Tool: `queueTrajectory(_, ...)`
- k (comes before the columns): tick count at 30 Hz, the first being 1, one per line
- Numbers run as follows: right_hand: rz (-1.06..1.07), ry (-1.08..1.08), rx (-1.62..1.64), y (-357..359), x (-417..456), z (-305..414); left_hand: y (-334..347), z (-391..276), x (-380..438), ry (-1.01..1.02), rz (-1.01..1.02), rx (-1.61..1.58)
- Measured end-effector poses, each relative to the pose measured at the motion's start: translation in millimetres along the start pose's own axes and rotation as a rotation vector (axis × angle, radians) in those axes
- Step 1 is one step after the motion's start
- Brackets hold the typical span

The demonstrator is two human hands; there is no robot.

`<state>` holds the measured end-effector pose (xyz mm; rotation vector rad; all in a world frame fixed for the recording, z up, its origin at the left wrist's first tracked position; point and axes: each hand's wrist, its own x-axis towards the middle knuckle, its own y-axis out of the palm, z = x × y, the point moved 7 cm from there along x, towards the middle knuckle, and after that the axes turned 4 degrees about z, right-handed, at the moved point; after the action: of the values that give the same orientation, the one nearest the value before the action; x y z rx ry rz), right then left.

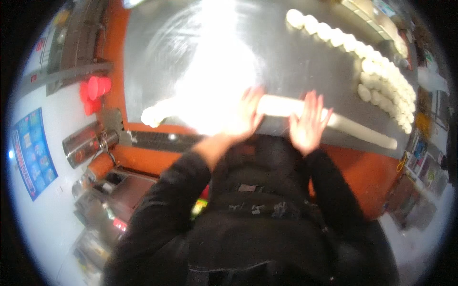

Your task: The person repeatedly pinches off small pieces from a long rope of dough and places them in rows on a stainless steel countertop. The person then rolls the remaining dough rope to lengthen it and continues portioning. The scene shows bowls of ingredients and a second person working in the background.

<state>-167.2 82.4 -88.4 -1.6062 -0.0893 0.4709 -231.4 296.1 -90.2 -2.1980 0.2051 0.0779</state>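
Note:
A long pale roll of dough (281, 105) lies across the grey metal worktop (279, 68), near its front edge. My left hand (247, 111) rests flat on it, blurred and partly washed out by glare. The palm of my right hand (309, 119) presses the roll farther right, fingers spread and stretched forward. Beyond that hand the dough narrows to a rounded end. At the left, a lumpy dough end (154, 116) shows; glare hides whether it joins the same roll. Small dough pieces (336, 37) stand in a curved row at the far right, with more rows (379, 98) bunched nearer.
An orange border (118, 53) edges the worktop. Left of it are red round objects (96, 87), a shiny metal cylinder (82, 144) and a blue poster (34, 153) bearing writing. Cluttered shelving (425, 161) stands past the right end.

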Motion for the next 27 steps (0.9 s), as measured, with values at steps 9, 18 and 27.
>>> queueTrajectory(9, -0.315, -0.243, 0.214, -41.9, 140.7, 112.4, -125.7, 127.6, 32.4, -0.348, -0.226, 0.6)
queueTrajectory(18, 0.068, -0.1, 0.012, -36.1, 67.8, 146.7, -110.3, 148.5, -68.0, -0.217, -0.197, 0.474)
queueTrajectory(27, -0.253, -0.359, 0.791, -10.7, 104.8, 246.0, -159.3, 168.3, -12.9, -0.232, -0.274, 0.53)
